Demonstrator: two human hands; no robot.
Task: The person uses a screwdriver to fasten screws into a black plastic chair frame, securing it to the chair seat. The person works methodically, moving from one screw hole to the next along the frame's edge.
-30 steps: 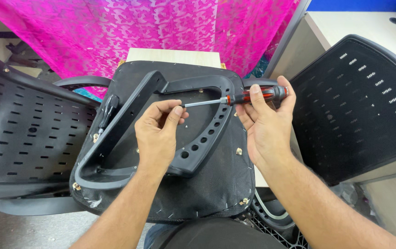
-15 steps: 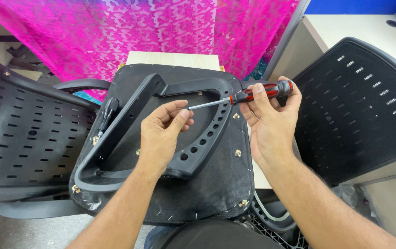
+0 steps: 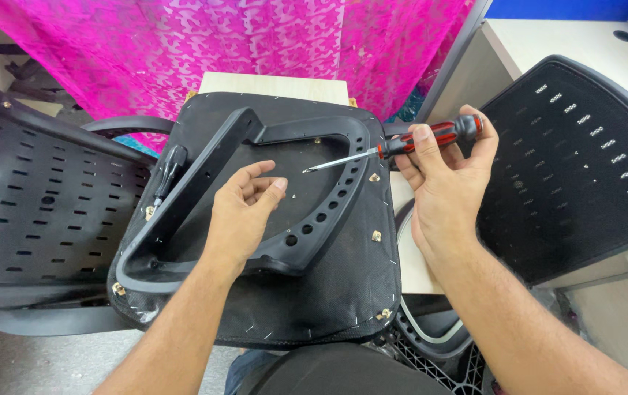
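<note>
An upturned black chair seat (image 3: 314, 307) lies in front of me with a black plastic armrest frame (image 3: 329, 197) resting on it. My right hand (image 3: 442, 190) grips a screwdriver (image 3: 409, 145) with a red and black handle, its metal tip pointing left in the air over the seat. My left hand (image 3: 244, 212) hovers over the frame with its fingers curled, palm towards me; whether it pinches something small I cannot tell. A second screwdriver (image 3: 167, 172) with a black handle lies at the seat's left edge.
A perforated black chair back (image 3: 28, 212) stands at the left and another (image 3: 585, 168) at the right. A pink patterned cloth (image 3: 241, 44) hangs behind. A pale table (image 3: 570, 44) is at the upper right, and a black crate (image 3: 438, 366) sits below.
My right hand has drawn the screwdriver up and to the right, away from my left hand. My left hand has let go of the tip and turned palm up.
</note>
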